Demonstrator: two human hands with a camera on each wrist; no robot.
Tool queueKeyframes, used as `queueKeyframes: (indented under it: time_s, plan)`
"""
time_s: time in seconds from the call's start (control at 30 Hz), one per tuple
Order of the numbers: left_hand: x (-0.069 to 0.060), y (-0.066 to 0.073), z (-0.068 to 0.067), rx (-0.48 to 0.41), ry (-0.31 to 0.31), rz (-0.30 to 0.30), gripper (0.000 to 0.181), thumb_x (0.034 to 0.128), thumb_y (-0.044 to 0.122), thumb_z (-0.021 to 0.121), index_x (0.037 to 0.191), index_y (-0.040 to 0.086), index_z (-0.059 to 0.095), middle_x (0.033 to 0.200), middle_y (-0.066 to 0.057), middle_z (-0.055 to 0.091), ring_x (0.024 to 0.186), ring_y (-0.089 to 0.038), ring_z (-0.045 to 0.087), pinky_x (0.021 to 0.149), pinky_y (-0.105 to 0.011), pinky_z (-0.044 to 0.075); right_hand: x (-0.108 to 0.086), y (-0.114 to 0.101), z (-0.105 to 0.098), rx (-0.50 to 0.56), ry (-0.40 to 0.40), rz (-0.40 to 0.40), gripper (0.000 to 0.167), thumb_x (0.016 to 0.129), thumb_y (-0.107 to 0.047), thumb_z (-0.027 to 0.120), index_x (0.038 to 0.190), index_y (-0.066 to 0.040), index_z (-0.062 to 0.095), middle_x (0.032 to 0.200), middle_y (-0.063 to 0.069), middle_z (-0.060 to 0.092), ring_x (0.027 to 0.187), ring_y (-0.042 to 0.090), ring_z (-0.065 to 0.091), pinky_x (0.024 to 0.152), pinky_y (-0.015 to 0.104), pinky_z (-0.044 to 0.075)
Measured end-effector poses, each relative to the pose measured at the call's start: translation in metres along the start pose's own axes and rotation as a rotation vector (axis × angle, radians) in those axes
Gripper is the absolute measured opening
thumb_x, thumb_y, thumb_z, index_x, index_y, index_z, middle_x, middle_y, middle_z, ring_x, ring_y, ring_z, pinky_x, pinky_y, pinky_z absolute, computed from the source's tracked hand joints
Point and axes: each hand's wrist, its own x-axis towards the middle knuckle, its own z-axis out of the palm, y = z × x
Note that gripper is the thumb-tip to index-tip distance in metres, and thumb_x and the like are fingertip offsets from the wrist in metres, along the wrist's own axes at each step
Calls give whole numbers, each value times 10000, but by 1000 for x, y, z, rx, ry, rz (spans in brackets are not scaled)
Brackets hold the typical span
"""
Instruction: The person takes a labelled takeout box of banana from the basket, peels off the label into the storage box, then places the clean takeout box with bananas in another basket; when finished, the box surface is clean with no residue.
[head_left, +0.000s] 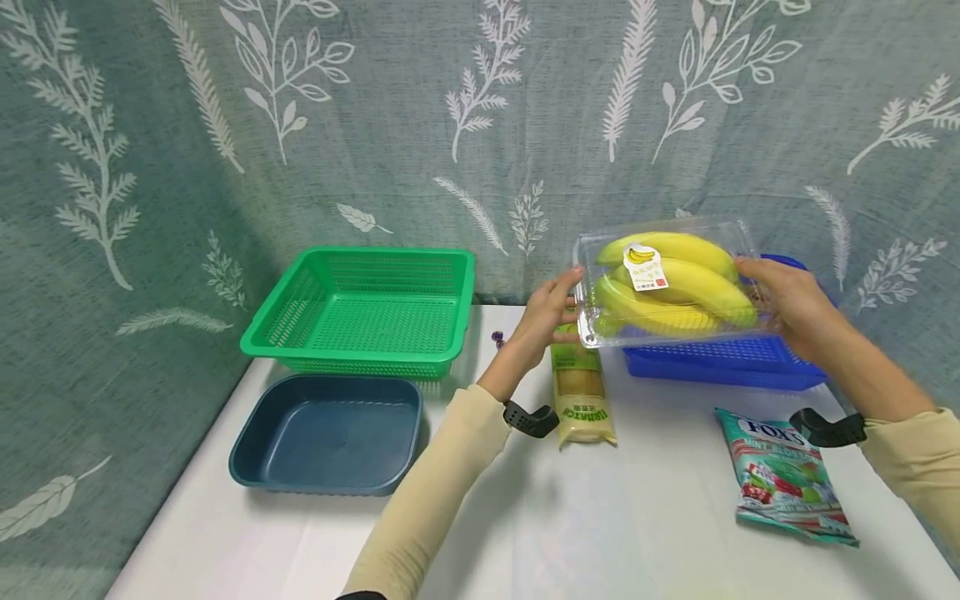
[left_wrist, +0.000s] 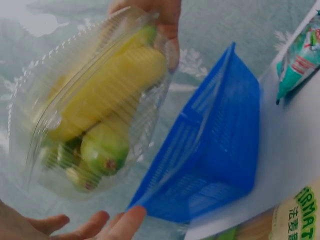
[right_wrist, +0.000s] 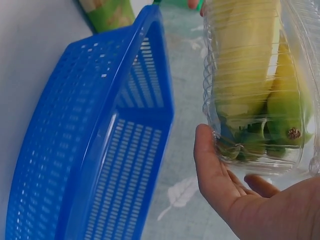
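Note:
A clear plastic box of bananas (head_left: pixel 663 287), with a white banana label on its lid, is held up above the blue basket (head_left: pixel 720 362). My right hand (head_left: pixel 802 312) grips the box's right end; in the right wrist view, its fingers (right_wrist: pixel 212 172) lie against the end of the box. My left hand (head_left: pixel 536 325) is at the box's left end, fingers spread. In the left wrist view, the left fingers (left_wrist: pixel 90 227) look fairly straight and slightly apart from the box; whether the thumb touches it I cannot tell.
A green basket (head_left: pixel 356 358) stands at the back left, with a dark blue tub (head_left: pixel 326 433) in front. Below my left hand lies a yellow-green food packet (head_left: pixel 581 396), beside small dark wrapped pieces (head_left: pixel 498 338). A Fox's candy bag (head_left: pixel 783 475) lies at the right.

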Motion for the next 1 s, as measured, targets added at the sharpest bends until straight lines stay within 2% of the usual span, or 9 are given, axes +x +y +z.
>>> queueKeyframes:
  time_s: [0.03,0.13,0.3,0.47,0.57,0.63,0.77,0.9,1.0]
  plan:
    - [-2,1,0,10,-11,2,847,906,641,590,1543,136,350,1460,-207,439,1260,-400,531,849,-465,567,0,-1,2,13,-7,0,843,1034,-561,381,1603,-41,40,1595,187,135,1397,404,246,1104,607,225]
    - [-6,5,-2,34,-36,1,825,912,612,597,1548,155,337,1539,-191,345,1280,-416,511,878,-491,548,0,-3,8,38,-15,-1,856,1031,-566,388,1602,-46,18,1630,240,21,1449,492,112,1121,658,157]
    - [-12,10,-7,56,-39,-5,866,910,565,625,1585,160,263,1587,-153,291,1314,-412,484,906,-500,533,-2,-4,18,58,-21,-7,858,1028,-564,409,1605,-51,34,1618,242,66,1451,508,94,1119,678,131]
    - [-19,12,-13,84,-4,21,864,904,551,633,1595,191,259,1574,-124,339,1304,-409,494,910,-507,529,-3,-5,27,34,-12,-40,823,1029,-566,401,1606,-51,120,1466,116,304,1401,442,230,1037,570,304]
    - [-24,11,-17,96,18,27,856,901,549,627,1592,194,269,1573,-118,340,1291,-400,507,898,-500,537,-4,-6,32,-1,-19,-61,812,1034,-567,382,1601,-38,140,1464,119,313,1380,430,278,932,448,375]
    - [-27,11,-20,90,29,28,847,897,540,628,1587,192,284,1562,-125,353,1275,-388,526,889,-494,543,-4,-6,35,0,-32,-64,811,1036,-563,380,1602,-39,129,1520,163,269,1396,451,263,918,421,382]
    - [-32,10,-25,97,44,29,862,882,552,636,1586,195,289,1545,-121,385,1241,-352,565,864,-462,559,-5,-6,41,25,-52,-65,812,1037,-562,383,1604,-43,121,1585,211,174,1414,481,224,977,494,352]
    - [-38,12,-32,127,36,39,879,890,564,627,1594,184,261,1546,-111,394,1224,-333,586,857,-459,563,-9,-6,46,44,-59,-69,804,1039,-550,392,1604,-44,127,1583,206,174,1403,475,228,1019,562,312]
    - [-45,14,-38,145,33,44,883,899,564,619,1598,176,243,1545,-110,395,1216,-334,591,854,-465,562,-11,-7,51,43,-64,-72,774,1038,-545,404,1600,-61,181,1543,170,240,1357,434,287,981,511,353]
